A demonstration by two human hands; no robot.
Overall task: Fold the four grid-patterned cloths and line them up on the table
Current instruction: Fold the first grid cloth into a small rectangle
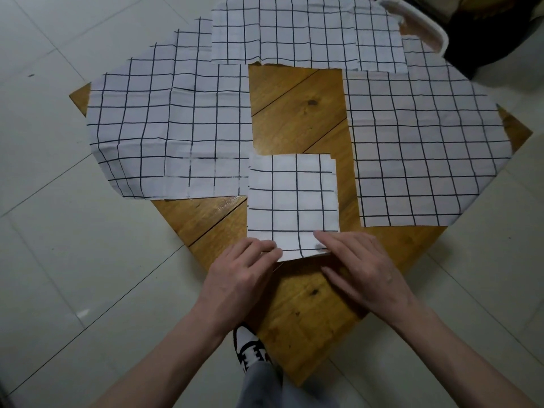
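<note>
A wooden surface (pixel 297 113) stands corner-on over pale floor tiles (pixel 73 260). At lower centre, the left hand (pixel 241 275) and right hand (pixel 362 266) rest flat, fingers straight, on the near edge of a folded cloth (pixel 293 198). Three unfolded cloths lie spread at left (pixel 170 125), top (pixel 306 30) and right (pixel 424 145). A white plastic tub (pixel 418 22) shows at upper right.

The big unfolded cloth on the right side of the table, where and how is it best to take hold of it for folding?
Probably by the two near corners of the right cloth, coming from the person's side. Its near edge lies flat on the wooden table, straight and uncovered, while its far edge is tucked under the far cloth.
</note>
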